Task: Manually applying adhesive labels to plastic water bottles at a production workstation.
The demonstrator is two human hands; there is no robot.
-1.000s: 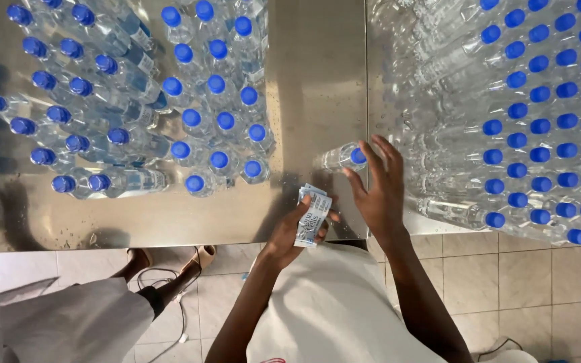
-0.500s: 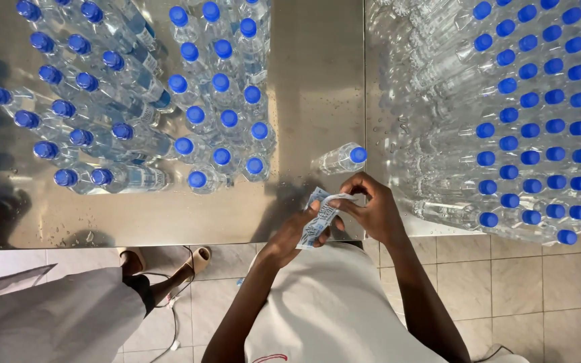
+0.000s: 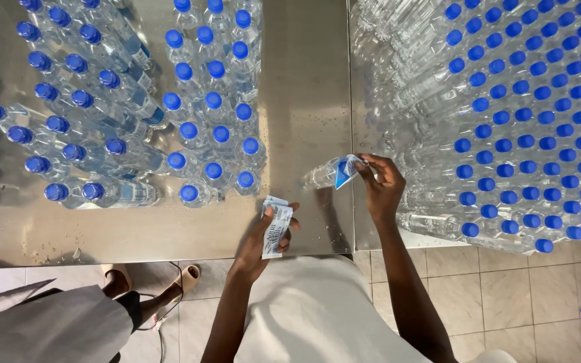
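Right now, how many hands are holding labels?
2. The left hand grips a label stack by the table edge; the right hand holds one label at the lone bottle.

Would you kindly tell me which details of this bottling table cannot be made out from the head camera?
- Lone bottle: its cap is hidden by the label sleeve in the right hand.
- Stack of labels in the left hand: count unclear, edges overlap; print too small.
- Unlabelled bottles: rows cut off by the top and right edges.
- Nearby person: cut off by the bottom-left corner.
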